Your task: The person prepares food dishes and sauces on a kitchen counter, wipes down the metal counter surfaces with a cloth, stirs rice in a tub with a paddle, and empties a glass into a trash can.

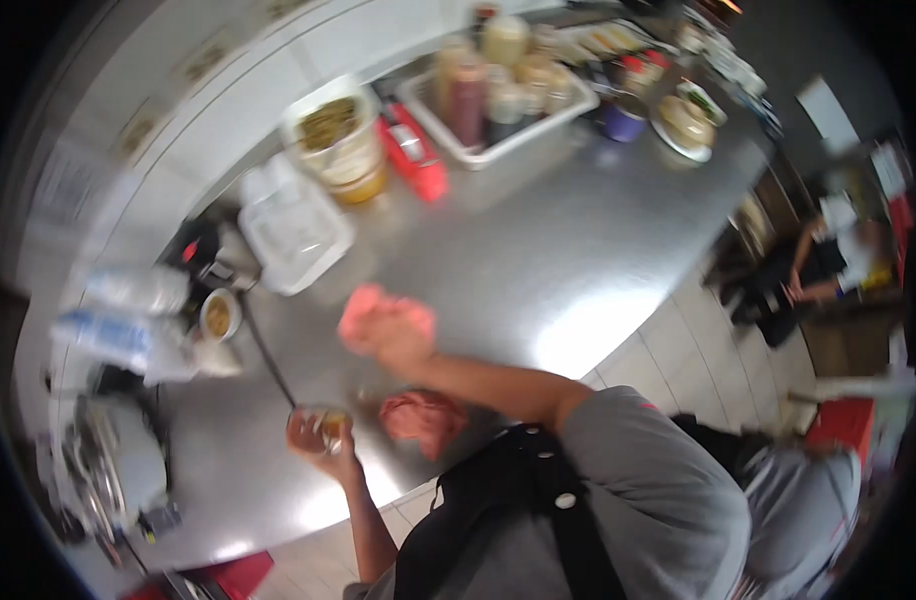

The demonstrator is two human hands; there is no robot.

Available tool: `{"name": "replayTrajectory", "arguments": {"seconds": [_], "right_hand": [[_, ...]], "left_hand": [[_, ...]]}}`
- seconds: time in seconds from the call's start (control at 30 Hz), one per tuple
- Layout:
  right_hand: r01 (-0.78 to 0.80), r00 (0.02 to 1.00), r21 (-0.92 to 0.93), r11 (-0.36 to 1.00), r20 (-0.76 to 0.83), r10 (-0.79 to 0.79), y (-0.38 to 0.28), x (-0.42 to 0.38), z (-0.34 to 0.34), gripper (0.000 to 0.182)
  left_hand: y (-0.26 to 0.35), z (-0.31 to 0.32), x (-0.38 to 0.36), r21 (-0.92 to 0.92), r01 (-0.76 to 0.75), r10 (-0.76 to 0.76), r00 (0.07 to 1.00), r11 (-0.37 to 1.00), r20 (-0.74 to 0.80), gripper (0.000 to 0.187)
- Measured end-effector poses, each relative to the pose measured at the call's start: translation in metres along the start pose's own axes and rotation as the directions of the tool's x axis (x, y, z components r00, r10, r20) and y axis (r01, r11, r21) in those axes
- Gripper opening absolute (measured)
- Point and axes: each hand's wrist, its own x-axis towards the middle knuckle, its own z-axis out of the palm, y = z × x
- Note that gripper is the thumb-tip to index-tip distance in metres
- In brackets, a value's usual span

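My left hand (320,446) is closed around a small clear cup (333,430) with something yellowish in it, over the near part of the steel counter (518,240). A pink cloth (363,318) lies bunched under my right hand (404,345), whose fingers press onto it and are partly blurred. Between my two arms, a second, darker pink cloth (424,420) sits crumpled near the counter's front edge.
Along the wall stand a white tray (303,245), a tub of chopped greens (338,165), a red tool-like object (413,155) and a bin of sauce bottles (478,155). A small bowl (220,315) and plastic bags (128,335) sit left. Another person (818,265) is at right.
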Motion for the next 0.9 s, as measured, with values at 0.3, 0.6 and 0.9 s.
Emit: {"name": "replayTrajectory", "arguments": {"seconds": [0.3,0.6,0.9], "right_hand": [[-0.636,0.732,0.507,0.582,0.156,0.663,0.307,-0.13,0.043,0.031],[-0.951,0.23,-0.125,0.282,0.322,0.919,0.418,-0.344,0.005,0.05],[-0.622,0.71,0.702,0.347,0.32,0.627,0.389,-0.318,-0.068,0.052]], "left_hand": [[0.058,0.037,-0.078,0.041,0.059,-0.066,0.974,0.997,0.216,0.095],[0.121,0.128,-0.162,0.029,0.052,-0.058,0.967,0.998,0.25,0.096],[0.205,0.283,-0.224,-0.385,-0.012,0.2,0.868,0.923,0.454,0.093]]}}
